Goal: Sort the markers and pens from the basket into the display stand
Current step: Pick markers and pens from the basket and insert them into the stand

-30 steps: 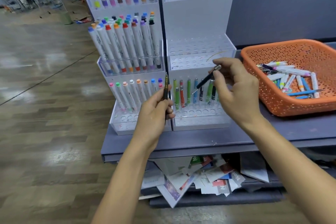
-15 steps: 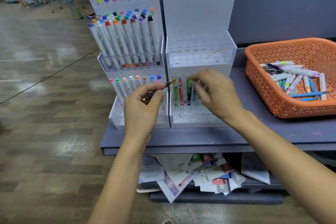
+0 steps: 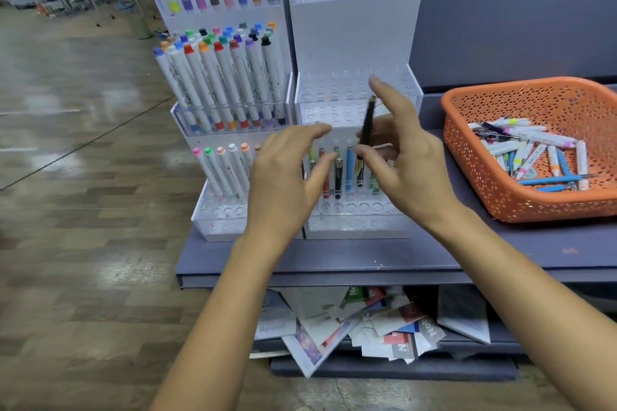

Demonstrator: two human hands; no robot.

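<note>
Thumb and fingers of the right hand (image 3: pixel 410 170) pinch a slim black pen (image 3: pixel 367 123) nearly upright, just above the white perforated plastic display stand's (image 3: pixel 354 27) lower holes, while the left hand (image 3: pixel 283 177) hovers beside it, spread and empty.

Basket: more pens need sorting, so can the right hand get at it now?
Probably yes for reach: the basket is open-topped beside the right hand, nothing between. But its fingers hold a dark pen, so it likely can't grasp another yet.
</note>
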